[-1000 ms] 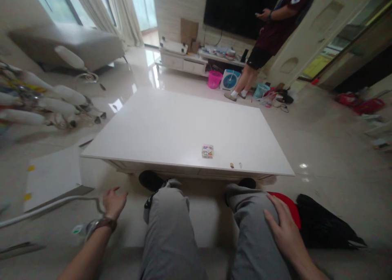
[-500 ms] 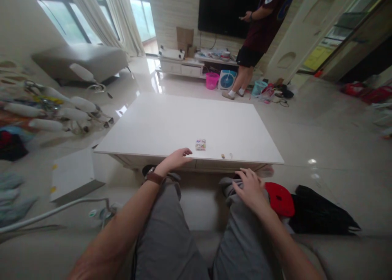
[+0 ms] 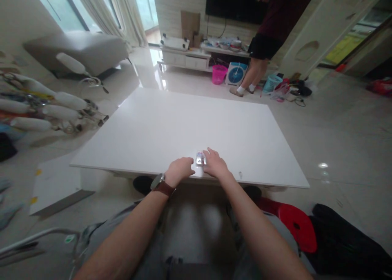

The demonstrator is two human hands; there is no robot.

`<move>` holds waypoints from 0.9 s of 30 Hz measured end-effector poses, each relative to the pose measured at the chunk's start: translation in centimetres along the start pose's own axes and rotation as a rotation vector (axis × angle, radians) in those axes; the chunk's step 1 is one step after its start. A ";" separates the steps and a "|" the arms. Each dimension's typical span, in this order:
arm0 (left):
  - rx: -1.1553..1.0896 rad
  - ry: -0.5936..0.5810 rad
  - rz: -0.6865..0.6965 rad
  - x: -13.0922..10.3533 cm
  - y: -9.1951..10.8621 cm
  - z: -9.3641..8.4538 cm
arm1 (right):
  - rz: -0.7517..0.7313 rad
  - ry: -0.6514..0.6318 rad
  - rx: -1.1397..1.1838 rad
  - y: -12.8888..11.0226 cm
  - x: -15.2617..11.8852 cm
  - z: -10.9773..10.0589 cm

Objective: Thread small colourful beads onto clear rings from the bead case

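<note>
A small clear box with colourful bits (image 3: 200,159) lies near the front edge of the white table (image 3: 171,121). My right hand (image 3: 215,164) reaches over its right side, fingers apart and fingertips at the box. To its left, my left hand (image 3: 180,168), with a watch on the wrist, hovers at the table edge. Its fingers are bent and apart, and a narrow gap separates them from the box. A tiny pale object (image 3: 240,174), too small to make out, rests right of my right wrist.
Across the table, a person (image 3: 265,39) stands by a TV. A pink bin (image 3: 219,74) and a blue fan (image 3: 236,74) stand on the floor there. Near my right leg is a red stool (image 3: 297,226); several white padded parts (image 3: 61,112) lie at left.
My right hand has left my knee and come over to the box. My left hand stays near the box's left side. The view has leaned closer to the table.
</note>
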State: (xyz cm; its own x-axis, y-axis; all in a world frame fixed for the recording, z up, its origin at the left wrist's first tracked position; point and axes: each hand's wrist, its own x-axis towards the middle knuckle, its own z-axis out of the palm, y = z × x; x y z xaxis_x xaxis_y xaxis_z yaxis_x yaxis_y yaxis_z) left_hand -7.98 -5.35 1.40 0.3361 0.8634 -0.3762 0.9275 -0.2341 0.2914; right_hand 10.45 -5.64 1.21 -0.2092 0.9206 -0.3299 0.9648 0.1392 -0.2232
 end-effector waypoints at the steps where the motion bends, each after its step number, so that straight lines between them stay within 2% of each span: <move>1: -0.023 0.005 0.006 0.0 -0.3 0.0 | -0.009 -0.012 0.000 -0.1 0.3 0.3; 6: -0.082 -0.012 0.009 -0.7 -1.4 0.6 | 0.022 -0.072 -0.012 -0.7 0.6 1.4; 11: -0.104 -0.060 0.000 -2.0 -2.2 1.3 | 0.044 0.000 -0.030 -1.1 -0.1 1.9; 18: -0.088 -0.068 -0.003 -2.3 -1.6 0.7 | 0.126 0.093 -0.019 -2.0 -0.2 2.8; 23: -0.109 -0.040 0.020 -1.8 -1.1 0.1 | 0.022 0.022 -0.038 -2.4 0.3 2.7; 27: -0.129 -0.052 -0.004 -1.3 -1.5 0.1 | 0.059 -0.013 -0.074 -3.2 0.7 2.7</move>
State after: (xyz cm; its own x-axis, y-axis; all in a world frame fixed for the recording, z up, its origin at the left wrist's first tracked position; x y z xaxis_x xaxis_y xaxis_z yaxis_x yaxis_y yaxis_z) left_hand -9.80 -6.14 1.34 0.3438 0.8389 -0.4219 0.9012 -0.1685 0.3993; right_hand 6.81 -6.39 -0.79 -0.1532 0.9232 -0.3525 0.9846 0.1121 -0.1344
